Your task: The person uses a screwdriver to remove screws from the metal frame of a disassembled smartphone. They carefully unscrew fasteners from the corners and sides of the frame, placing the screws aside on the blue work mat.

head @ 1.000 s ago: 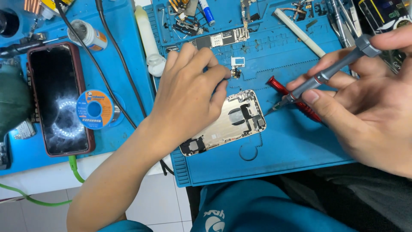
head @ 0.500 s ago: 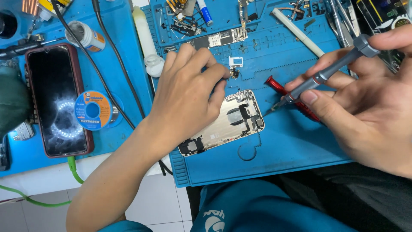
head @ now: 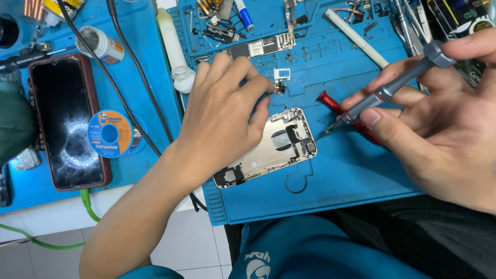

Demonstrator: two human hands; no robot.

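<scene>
The phone shell lies on the mat, the left hand over its left part. Right of it lies a screwdriver; far left, a phone beside a spool.

The left hand lies flat over an opened phone shell on a blue work mat, its fingertips by a small loose part. The right hand holds a grey screwdriver, tip near the shell's edge, above a red-handled tool. Left of the mat lie a dark phone, a blue solder spool and a black cable.
</scene>
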